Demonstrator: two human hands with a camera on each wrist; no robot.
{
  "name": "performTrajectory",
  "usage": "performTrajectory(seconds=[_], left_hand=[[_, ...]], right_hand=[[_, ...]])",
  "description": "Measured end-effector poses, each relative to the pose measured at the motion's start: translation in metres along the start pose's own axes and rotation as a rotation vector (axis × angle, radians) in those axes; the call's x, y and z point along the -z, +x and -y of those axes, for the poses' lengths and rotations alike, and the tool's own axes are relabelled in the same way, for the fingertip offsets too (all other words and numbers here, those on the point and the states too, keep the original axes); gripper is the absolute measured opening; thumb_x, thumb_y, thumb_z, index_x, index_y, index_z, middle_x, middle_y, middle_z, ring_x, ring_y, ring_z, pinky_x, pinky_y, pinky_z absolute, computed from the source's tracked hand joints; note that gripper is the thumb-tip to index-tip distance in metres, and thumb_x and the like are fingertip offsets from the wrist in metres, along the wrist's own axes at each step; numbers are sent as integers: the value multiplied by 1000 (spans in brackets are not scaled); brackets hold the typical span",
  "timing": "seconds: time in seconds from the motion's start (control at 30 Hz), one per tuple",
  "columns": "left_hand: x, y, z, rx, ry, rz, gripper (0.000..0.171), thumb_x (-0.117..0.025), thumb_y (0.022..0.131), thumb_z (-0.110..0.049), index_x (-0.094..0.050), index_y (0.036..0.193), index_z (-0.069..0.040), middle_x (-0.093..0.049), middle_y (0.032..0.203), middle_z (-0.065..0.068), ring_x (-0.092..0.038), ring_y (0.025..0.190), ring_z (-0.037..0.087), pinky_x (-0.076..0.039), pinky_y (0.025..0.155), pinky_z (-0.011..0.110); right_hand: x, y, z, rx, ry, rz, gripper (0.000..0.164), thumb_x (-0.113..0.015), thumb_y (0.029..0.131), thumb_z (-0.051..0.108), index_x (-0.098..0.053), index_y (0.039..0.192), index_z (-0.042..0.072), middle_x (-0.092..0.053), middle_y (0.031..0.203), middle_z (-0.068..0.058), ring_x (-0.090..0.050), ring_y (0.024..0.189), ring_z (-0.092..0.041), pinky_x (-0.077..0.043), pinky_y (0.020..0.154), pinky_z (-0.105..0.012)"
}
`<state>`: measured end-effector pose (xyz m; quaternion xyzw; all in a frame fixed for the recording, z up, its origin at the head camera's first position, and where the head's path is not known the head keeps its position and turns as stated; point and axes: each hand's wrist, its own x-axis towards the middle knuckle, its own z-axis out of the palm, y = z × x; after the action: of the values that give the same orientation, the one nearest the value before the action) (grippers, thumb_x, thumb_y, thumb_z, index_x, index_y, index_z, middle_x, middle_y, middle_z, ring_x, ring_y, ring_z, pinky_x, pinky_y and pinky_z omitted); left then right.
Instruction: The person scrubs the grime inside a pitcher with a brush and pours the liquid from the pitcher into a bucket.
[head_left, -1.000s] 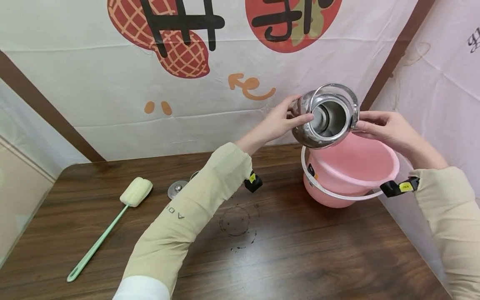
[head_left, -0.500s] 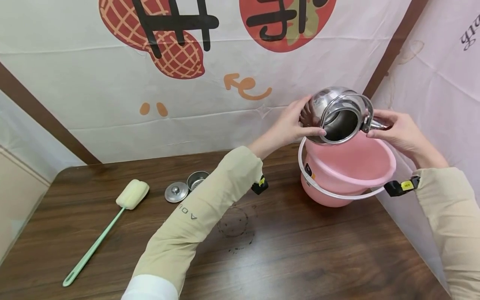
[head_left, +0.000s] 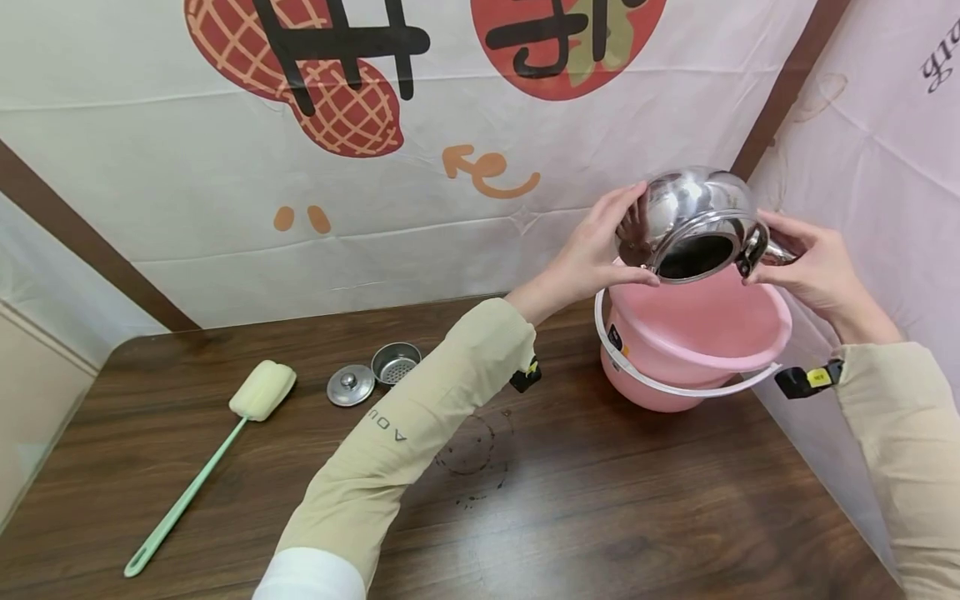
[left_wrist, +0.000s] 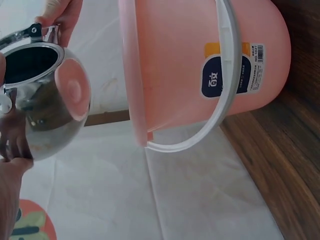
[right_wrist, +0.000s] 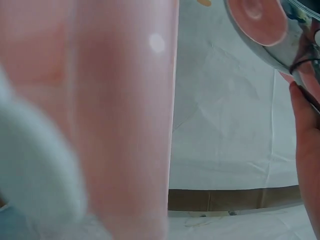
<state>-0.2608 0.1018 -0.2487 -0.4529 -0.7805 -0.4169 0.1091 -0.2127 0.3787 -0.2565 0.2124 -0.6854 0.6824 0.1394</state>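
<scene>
A shiny steel kettle (head_left: pixel 697 204) hangs above the pink bucket (head_left: pixel 652 375), tipped so its round mouth faces down and toward the head camera. My left hand (head_left: pixel 588 254) grips the kettle's left side, thumb along the mouth's rim. On the other side, my right hand (head_left: pixel 813 262) pinches the spout between thumb and fingers. The left wrist view shows the kettle (left_wrist: pixel 55 115) apart from the bucket (left_wrist: pixel 175 60), whose white handle hangs down. In the right wrist view only part of the kettle (right_wrist: pixel 260 25) shows; no liquid is visible.
A small lid (head_left: pixel 350 385) and a perforated strainer cup (head_left: pixel 395 363) lie on the wooden table (head_left: pixel 570 517) by my left sleeve. Farther left is a sponge brush (head_left: pixel 262 390) with a green handle. Wet ring marks (head_left: pixel 472 454) show mid-table. A cloth wall stands close behind.
The kettle has moved right over the bucket and tipped further, its mouth turning from facing the camera to pointing downward. Both hands have kept hold. The strainer cup has come into fuller view.
</scene>
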Motion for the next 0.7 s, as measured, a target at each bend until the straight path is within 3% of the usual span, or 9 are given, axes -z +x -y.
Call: performTrajectory(seconds=[0.2,0.37,0.7], left_hand=[[-4,1,4,-129,8,-2,102,-83,62,-24,-23,141,3,-24,144,16,-23,133,16,-14,105,16],[-6,1,6,-238,34,9,102,-83,62,-20,-22,139,9,-23,143,21,-22,134,18,-16,105,15],[-5,-2,4,-349,99,53,94,-79,68,-13,-22,138,10,-18,144,21,-17,135,15,-23,101,14]], right_hand=[[-1,-11,0,20,-49,-73,74,-63,54,-34,-56,121,-2,-64,112,1,-59,100,-7,-45,79,-14],[-1,-17,-4,90,-128,-91,79,-64,51,-34,-53,123,-4,-61,117,1,-57,105,-8,-42,84,-13],[-6,-25,-7,283,-87,-52,85,-78,46,-20,-47,125,-11,-53,127,-15,-51,115,-18,-38,95,-21]])
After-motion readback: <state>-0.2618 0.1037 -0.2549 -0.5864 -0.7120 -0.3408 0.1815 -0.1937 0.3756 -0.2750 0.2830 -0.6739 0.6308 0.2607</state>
